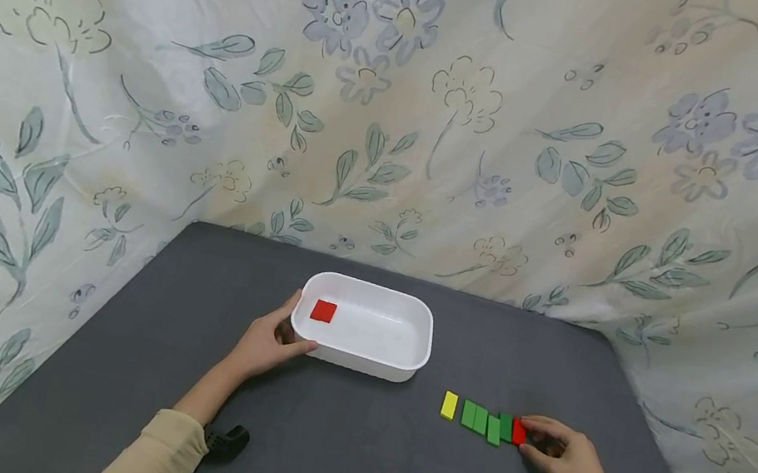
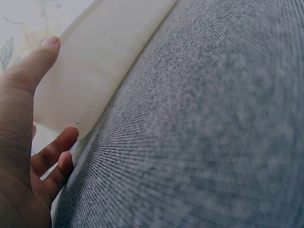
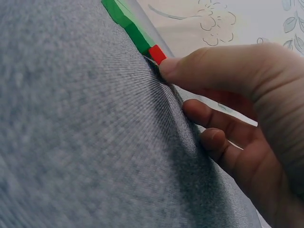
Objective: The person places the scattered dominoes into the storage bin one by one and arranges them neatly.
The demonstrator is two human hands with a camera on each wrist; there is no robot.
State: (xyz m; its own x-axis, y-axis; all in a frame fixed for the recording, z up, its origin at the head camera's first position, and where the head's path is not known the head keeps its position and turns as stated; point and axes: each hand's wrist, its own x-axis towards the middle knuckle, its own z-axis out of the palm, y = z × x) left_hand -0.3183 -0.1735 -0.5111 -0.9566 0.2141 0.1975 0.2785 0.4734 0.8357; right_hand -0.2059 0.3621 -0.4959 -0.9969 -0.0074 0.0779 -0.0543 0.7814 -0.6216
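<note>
A white plastic tub (image 1: 357,360) stands on the dark cloth, with red tiles (image 1: 323,311) lying inside near its left end. My left hand (image 1: 265,345) grips the tub's near left corner, thumb along the front wall and fingers at the left side. To the right, my right hand (image 1: 564,457) pinches a red tile (image 1: 519,431) between thumb and fingers. That red tile (image 3: 157,54) sits against the end of a row of green tiles (image 1: 481,420), close over the cloth in the right wrist view. A yellow tile (image 1: 449,405) lies at the row's left end, slightly apart.
Dark grey cloth (image 1: 340,458) covers the table. A floral curtain (image 1: 395,146) hangs behind and along both sides. Black wrist devices (image 1: 226,443) are strapped on both arms.
</note>
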